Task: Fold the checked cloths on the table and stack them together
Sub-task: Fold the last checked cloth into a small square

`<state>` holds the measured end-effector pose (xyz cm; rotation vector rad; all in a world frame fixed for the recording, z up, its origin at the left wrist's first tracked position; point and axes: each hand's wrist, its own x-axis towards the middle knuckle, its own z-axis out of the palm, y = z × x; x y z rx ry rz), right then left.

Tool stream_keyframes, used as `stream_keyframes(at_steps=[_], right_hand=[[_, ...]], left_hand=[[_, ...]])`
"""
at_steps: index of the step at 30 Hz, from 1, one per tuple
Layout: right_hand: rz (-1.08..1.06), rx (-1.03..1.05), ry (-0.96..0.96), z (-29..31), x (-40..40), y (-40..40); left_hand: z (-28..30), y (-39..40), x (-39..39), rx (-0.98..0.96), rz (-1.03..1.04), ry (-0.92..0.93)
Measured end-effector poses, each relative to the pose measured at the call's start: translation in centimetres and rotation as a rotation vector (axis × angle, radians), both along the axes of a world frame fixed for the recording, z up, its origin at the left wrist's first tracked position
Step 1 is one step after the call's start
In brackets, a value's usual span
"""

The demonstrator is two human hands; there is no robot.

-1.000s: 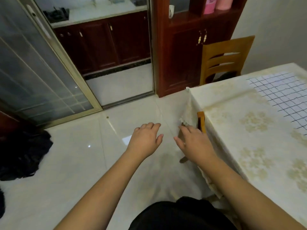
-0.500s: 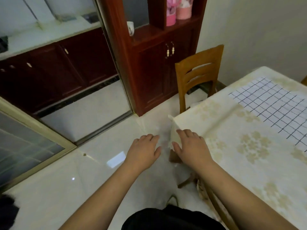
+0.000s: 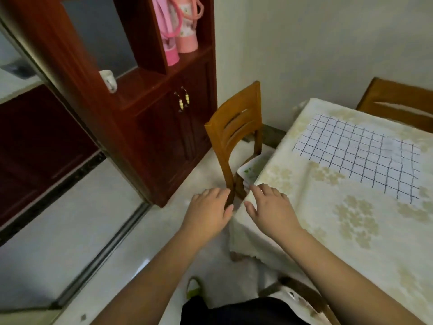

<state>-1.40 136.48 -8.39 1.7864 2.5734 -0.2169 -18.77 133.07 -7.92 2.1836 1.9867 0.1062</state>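
A white cloth with a dark checked grid (image 3: 360,156) lies spread flat on the table (image 3: 328,231), which has a cream flowered cover, at the right. My right hand (image 3: 269,212) hovers over the table's near left corner, fingers apart, holding nothing. My left hand (image 3: 208,212) is just left of it, off the table's edge over the floor, fingers apart and empty. Both hands are well short of the checked cloth.
A wooden chair (image 3: 234,137) stands at the table's left side with a white and green tray (image 3: 250,170) on its seat. A dark red cabinet (image 3: 145,102) stands behind it. Another chair back (image 3: 398,99) shows at the far right.
The view has swung right, bringing the table and the checked cloth further into view. Both hands have stayed out in front, fingers apart, now at the table's corner.
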Motion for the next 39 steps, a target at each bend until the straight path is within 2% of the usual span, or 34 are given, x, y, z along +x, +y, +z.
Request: stream_keyframes(at_steps=[8, 15, 21, 28, 35, 39], right_hand=[[-0.250, 0.028, 0.000, -0.1, -4.0, 2.4], [-0.476, 0.034, -0.009, -0.3, -0.2, 3.7], [-0.606, 0.017, -0.033, -1.4, 5.2, 6.5], [-0.716, -0.036, 0.039, -4.3, 10.9, 11.5], [-0.727, -0.132, 0.050, -6.6, 16.5, 16.3], [-0.767, -0.186, 0.051, -8.3, 18.3, 18.4]], left_hand=[[1.1, 8.4, -4.6, 0.026, -0.287, 0.008], [1.4, 13.8, 0.5, -0.016, -0.524, -0.064], [0.5, 18.0, 6.0, -0.060, -0.688, -0.032], [-2.6, 25.0, 12.9, -0.094, -0.759, 0.074], [-6.1, 30.9, 17.8, -0.101, -0.793, 0.116], [-9.9, 33.6, 19.8, -0.211, -0.799, 0.158]])
